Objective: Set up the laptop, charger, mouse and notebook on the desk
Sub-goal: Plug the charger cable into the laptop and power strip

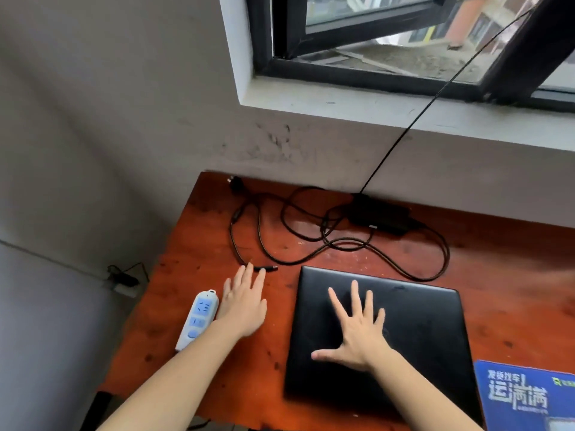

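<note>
While the laptop sits shut on the desk, its black lid facing up, the right hand lies flat on top of it, fingers spread wide and holding nothing, palm pressed near the lid's left half. The laptop takes up the near-middle of the reddish wood top, tilted a bit clockwise.

At about 10 o'clock from the laptop, the left hand is also flat and open on the bare wood, fingers together-ish and stretched forward, gripping nothing. Its fingertips are touching or just about touching the barrel plug at the end of the charger cable; hard to say if there's real contact.

That cable loops all over the far part of the desk, from 10 to 2 o'clock off the laptop, and runs into the black charger brick, which lies at roughly 12 o'clock, close to the wall. The wall plug end sits in the far-left corner of the desk.

Right beside the left wrist, at 9 o'clock from the laptop, there's a white power strip with blue sockets lying at the desk's left edge. At 4 o'clock, just beside the laptop's right side, a blue mouse pad with white lettering gets cut off by the frame.

A thin black wire goes from behind the brick up across the windowsill toward the open window.
</note>
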